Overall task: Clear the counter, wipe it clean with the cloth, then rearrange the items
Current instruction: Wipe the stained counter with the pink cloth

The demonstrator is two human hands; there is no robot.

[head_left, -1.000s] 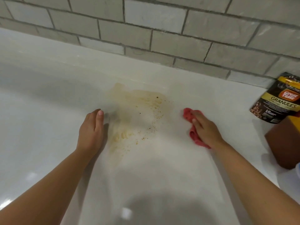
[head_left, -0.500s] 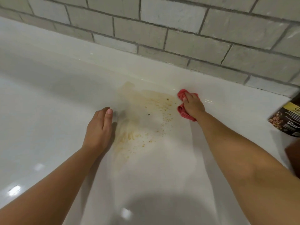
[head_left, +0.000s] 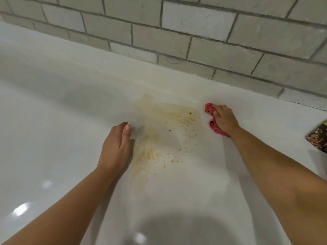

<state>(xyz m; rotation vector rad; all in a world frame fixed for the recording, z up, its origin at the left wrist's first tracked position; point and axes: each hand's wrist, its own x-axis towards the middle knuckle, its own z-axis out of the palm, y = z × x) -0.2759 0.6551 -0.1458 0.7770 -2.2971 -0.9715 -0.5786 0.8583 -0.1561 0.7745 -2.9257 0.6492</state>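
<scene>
A white glossy counter [head_left: 62,121] carries a yellow-brown smeared stain [head_left: 164,131] with dark specks in its middle. My right hand [head_left: 224,119] presses a crumpled red cloth [head_left: 211,117] onto the counter just right of the stain's far end. My left hand [head_left: 115,145] lies flat on the counter, palm down, fingers together, touching the stain's left edge and holding nothing.
A grey tiled wall [head_left: 194,41] runs along the back of the counter. At the right edge the corner of a dark granules packet [head_left: 317,138] lies on the counter.
My right hand with the cloth went from the stain's right side up to its far end. The view shifted left, so the packet and brown box slid mostly out of frame.
</scene>
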